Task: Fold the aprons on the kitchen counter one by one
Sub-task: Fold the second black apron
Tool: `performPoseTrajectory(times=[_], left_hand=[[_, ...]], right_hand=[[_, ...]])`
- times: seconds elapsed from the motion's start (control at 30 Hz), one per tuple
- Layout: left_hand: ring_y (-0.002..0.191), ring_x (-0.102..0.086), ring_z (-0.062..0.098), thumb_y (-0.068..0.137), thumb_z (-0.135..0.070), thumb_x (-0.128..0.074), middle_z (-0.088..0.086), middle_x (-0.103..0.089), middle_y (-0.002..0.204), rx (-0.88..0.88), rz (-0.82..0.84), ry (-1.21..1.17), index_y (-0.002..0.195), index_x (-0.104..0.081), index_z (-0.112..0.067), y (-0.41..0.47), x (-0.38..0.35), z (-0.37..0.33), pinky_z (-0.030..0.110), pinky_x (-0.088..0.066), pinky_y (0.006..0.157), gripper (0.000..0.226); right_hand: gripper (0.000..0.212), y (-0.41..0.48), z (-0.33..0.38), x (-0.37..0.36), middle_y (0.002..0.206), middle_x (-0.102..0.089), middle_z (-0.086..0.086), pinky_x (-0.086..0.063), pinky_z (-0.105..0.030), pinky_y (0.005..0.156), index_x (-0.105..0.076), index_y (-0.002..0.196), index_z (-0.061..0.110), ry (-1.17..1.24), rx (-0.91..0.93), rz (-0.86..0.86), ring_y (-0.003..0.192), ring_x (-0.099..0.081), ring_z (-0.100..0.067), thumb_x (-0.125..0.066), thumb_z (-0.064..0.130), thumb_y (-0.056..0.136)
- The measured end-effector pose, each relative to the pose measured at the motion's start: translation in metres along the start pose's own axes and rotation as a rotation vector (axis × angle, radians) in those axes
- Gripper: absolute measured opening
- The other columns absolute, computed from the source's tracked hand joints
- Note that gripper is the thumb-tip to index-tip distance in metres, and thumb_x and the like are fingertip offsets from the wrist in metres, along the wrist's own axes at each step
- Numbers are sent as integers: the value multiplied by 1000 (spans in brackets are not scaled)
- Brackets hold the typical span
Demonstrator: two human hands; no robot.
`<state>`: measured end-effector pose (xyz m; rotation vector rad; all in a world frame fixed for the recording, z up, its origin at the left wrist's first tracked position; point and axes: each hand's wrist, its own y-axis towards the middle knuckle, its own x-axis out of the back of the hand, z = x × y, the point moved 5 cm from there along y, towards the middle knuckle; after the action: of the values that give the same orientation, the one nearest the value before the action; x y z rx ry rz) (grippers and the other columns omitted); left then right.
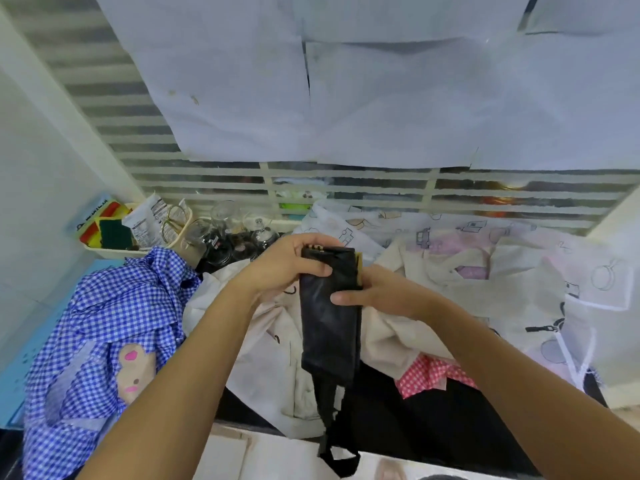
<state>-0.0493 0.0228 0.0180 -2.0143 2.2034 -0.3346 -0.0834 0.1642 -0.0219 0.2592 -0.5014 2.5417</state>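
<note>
We are midway through folding the black apron, a narrow band held upright above the tabletop, its straps dangling below. Our left grip curls round the top end, thumb across the front. Our right grip pinches the right edge partway down, thumb on the face. Next, we judge, it needs folding shorter with the straps tucked in, then setting down clear of the unfolded blue gingham apron and cream apron.

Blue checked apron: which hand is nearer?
Left. The left hand grips the black apron on the side facing the blue checked apron; the right hand pinches the opposite edge.
</note>
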Motion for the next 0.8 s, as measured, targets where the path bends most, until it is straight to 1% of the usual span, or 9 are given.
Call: performPoseTrajectory(times=[0.1, 0.17, 0.23, 0.37, 0.5, 0.6, 0.67, 0.73, 0.8], left_hand=[[90, -68, 19, 79, 4, -62, 8, -71, 101, -98, -99, -249, 113, -61, -9, 13, -19, -20, 27, -57, 78, 36], [99, -67, 22, 79, -8, -67, 10, -70, 111, -93, -101, -181, 117, -60, -10, 18, -37, -24, 31, -56, 84, 38], [99, -69, 19, 82, -8, -70, 5, -72, 107, -43, -66, -20, 111, -64, -14, 23, -57, -20, 27, -56, 81, 30], [96, -70, 16, 78, -6, -76, 0, -74, 101, -47, -63, 93, 103, -70, -16, 36, -83, -7, 26, -56, 81, 27], [94, -70, 16, 76, -2, -76, 0, -75, 98, -45, -65, 84, 98, -72, -15, 44, -103, 0, 23, -54, 78, 26], [100, -68, 20, 77, -10, -77, 0, -72, 105, -23, -129, 122, 108, -68, -14, 46, -110, 6, 24, -55, 80, 33], [114, -58, 19, 76, -22, -80, -4, -60, 122, 36, -275, 202, 122, -56, -13, 49, -104, 11, 30, -52, 89, 53], [117, -52, 22, 79, -36, -76, -1, -47, 126, 203, -406, 157, 126, -48, -9, 42, -93, 16, 37, -49, 96, 61], [102, -62, 32, 83, -49, -64, 14, -55, 122, 402, -284, -195, 113, -56, -2, 35, -97, 23, 44, -53, 89, 57]], right_hand=[[21, -19, 14, 33, 107, -72, 2, -53, -27, 90, -69, 109, 16, 208, 110, -171, 100, -67, -12, -66, 21, 89], [22, -30, 16, 57, 107, -72, -2, -53, -31, 92, -69, 109, 12, 268, 147, -313, 100, -68, -15, -65, 21, 89], [22, -41, 15, 79, 103, -73, -3, -53, -33, 90, -70, 106, 8, 298, 169, -410, 97, -68, -16, -65, 21, 88], [17, -58, 17, 97, 95, -74, 6, -53, -17, 73, -69, 101, 17, 289, 239, -394, 89, -69, -7, -67, 10, 86], [23, -68, 11, 108, 99, -74, 0, -56, -28, 81, -70, 103, 18, 315, 263, -396, 93, -70, -15, -72, 10, 81], [8, -75, 8, 113, 80, -73, 9, -52, -16, 66, -71, 88, 21, 213, 223, -519, 73, -68, 0, -72, 16, 82], [5, -78, 8, 117, 73, -69, 7, -48, -12, 58, -71, 85, 18, 52, 196, -652, 63, -63, 1, -73, 22, 82], [12, -78, 4, 124, 74, -68, -4, -49, -23, 64, -72, 87, 12, -71, 144, -788, 68, -62, -12, -74, 23, 82], [6, -83, 11, 124, 71, -66, 2, -50, -24, 67, -73, 89, 11, -145, 234, -818, 71, -63, -11, -71, 12, 83]])
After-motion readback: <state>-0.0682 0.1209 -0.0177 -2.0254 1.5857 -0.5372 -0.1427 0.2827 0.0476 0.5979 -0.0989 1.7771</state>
